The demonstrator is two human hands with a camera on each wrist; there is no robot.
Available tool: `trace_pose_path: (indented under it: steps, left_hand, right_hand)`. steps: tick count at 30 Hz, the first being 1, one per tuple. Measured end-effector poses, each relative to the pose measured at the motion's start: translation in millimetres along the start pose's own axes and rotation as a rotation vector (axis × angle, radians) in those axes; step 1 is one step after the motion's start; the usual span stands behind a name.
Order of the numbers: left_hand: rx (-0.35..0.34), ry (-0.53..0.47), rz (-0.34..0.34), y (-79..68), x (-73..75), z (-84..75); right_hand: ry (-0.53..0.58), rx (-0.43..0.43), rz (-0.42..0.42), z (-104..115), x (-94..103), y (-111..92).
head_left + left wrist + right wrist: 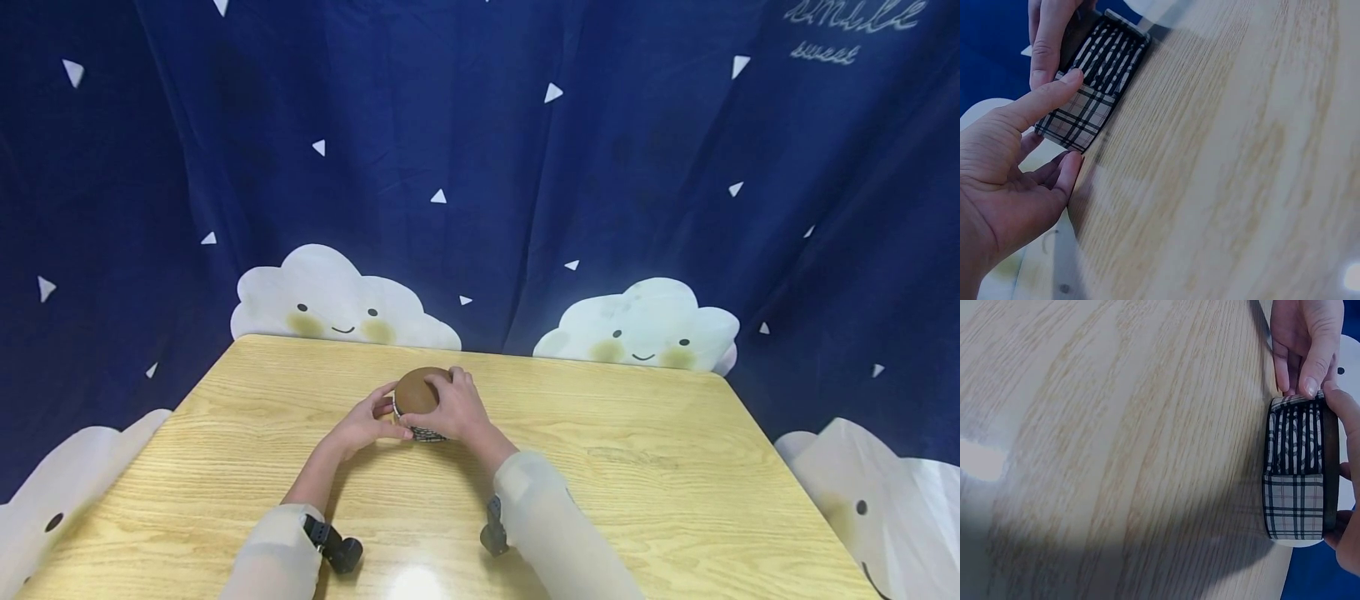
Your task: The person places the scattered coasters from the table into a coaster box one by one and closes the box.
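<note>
A round, low box with a smooth brown top (416, 392) sits on the table toward its far edge. Its side is wrapped in black-and-white plaid (1077, 117), with a gathered, striped section (1297, 439) beside the flat cloth. From above and the right, my right hand (459, 408) grips the box, fingers over the top and thumb at the near rim. My left hand (362, 428) holds the left side, its thumb against the plaid and its fingers curled around the edge. The underside and far side are hidden.
A light wooden table (600, 467) extends around the hands. Behind it hangs a dark blue curtain (480, 167) with white triangles and smiling clouds. Each wrist bears a small black camera, one at the left sleeve (273, 550) and one at the right sleeve (555, 533).
</note>
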State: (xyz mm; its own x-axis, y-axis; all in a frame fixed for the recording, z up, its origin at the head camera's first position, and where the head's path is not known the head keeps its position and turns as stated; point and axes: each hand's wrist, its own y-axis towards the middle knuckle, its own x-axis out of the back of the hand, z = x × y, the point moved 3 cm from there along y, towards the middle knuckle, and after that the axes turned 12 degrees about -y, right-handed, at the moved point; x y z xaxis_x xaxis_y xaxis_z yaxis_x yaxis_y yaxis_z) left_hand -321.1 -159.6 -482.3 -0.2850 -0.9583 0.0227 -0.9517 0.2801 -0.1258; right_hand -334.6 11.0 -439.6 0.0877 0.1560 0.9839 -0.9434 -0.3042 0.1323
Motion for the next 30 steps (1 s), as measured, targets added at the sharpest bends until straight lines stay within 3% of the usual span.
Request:
trace_pose_path:
  steps: [30]
  left_hand:
    - [-0.005,-0.001,0.002,-3.3,-1.1,-1.6]
  right_hand:
    - [-0.016,0.019,0.033,-1.2,-0.3,-4.6]
